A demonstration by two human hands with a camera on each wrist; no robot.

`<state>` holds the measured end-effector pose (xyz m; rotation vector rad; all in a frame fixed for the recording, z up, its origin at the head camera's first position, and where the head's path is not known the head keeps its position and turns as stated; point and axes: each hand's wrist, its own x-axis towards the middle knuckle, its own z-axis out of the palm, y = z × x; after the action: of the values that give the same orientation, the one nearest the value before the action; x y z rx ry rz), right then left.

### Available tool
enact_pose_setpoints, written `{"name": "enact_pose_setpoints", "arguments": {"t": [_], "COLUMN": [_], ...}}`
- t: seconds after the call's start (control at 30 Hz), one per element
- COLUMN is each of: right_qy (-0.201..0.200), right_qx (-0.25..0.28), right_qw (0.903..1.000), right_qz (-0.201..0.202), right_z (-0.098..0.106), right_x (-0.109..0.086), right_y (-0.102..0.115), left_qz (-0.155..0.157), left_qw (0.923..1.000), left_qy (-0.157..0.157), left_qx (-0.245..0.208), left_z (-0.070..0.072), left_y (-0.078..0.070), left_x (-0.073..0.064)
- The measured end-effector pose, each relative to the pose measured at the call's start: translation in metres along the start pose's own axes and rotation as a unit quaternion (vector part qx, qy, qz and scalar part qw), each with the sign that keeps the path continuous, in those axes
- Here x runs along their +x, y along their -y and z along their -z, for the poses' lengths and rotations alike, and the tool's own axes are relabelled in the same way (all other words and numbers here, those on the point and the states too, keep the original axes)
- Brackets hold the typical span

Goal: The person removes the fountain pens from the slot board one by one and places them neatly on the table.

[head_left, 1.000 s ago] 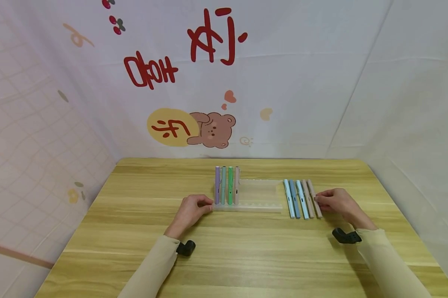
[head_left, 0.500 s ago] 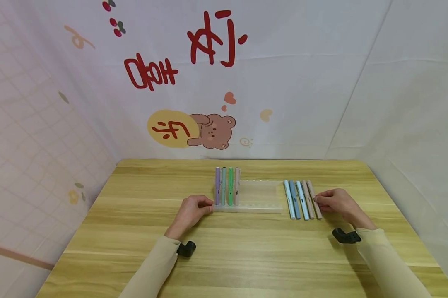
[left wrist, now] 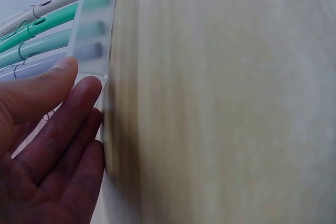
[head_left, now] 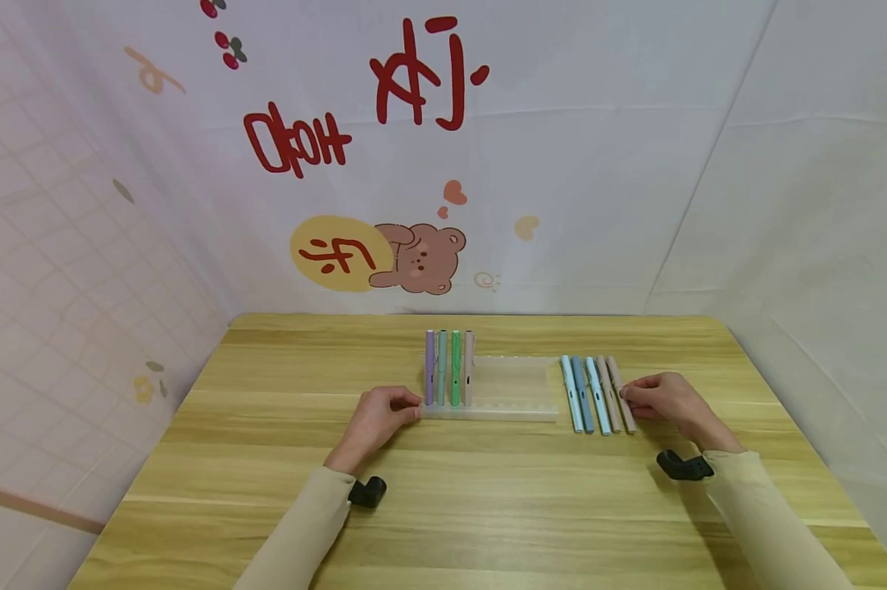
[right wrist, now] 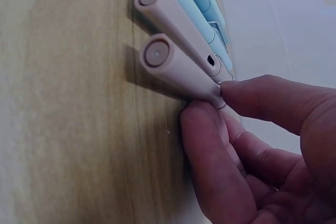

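Observation:
My left hand (head_left: 380,416) holds the left end of a clear plastic pen rack (head_left: 517,385), thumb and index finger at its corner. Purple (head_left: 429,369), grey-green (head_left: 442,369), bright green (head_left: 456,369) and beige (head_left: 469,369) pens stand side by side in the rack's left part. To the right of the rack, several pens lie in a row on the table. At the row's right end my right hand (head_left: 665,400) pinches a pinkish-beige pen (right wrist: 181,72) between thumb and index finger. A matching beige pen (right wrist: 170,19) lies beside it.
Light blue (head_left: 572,393), darker blue (head_left: 584,393) and another light blue pen (head_left: 598,395) lie left of the beige ones. Everything is on a wood-grain table (head_left: 502,508). A printed white cloth (head_left: 576,164) hangs behind the table's far edge.

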<state>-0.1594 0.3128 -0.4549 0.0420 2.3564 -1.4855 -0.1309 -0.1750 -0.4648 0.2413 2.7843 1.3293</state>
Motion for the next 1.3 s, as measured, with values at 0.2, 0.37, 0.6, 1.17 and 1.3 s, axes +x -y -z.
{"name": "enact_pose_setpoints", "arguments": {"t": [0.2,0.37,0.6,1.17,1.3], "right_qy": [0.001,-0.001,-0.013,-0.1,-0.117], "right_qx": [-0.002,0.004,0.007,-0.032,0.004], "right_qw": [1.0,1.0,0.9999,0.9929,0.9884], "right_qz": [0.002,0.001,-0.002,0.057,0.096], "right_z": [0.0,0.0,-0.002,-0.01,-0.021], "right_x": [0.0,0.0,0.0,-0.024,-0.029], "right_y": [0.0,-0.002,-0.004,0.015,0.024], "left_qz": [-0.002,0.0,0.0,0.006,-0.001], "left_qw": [1.0,1.0,1.0,1.0,1.0], "left_qy": [-0.002,0.001,0.001,0.005,0.009], "left_qx": [-0.001,-0.002,-0.001,-0.003,-0.001], "left_z": [0.001,0.0,0.0,0.003,0.003], "left_y": [0.0,-0.001,0.0,-0.002,0.0], "left_x": [0.0,0.0,0.0,0.001,0.0]}}
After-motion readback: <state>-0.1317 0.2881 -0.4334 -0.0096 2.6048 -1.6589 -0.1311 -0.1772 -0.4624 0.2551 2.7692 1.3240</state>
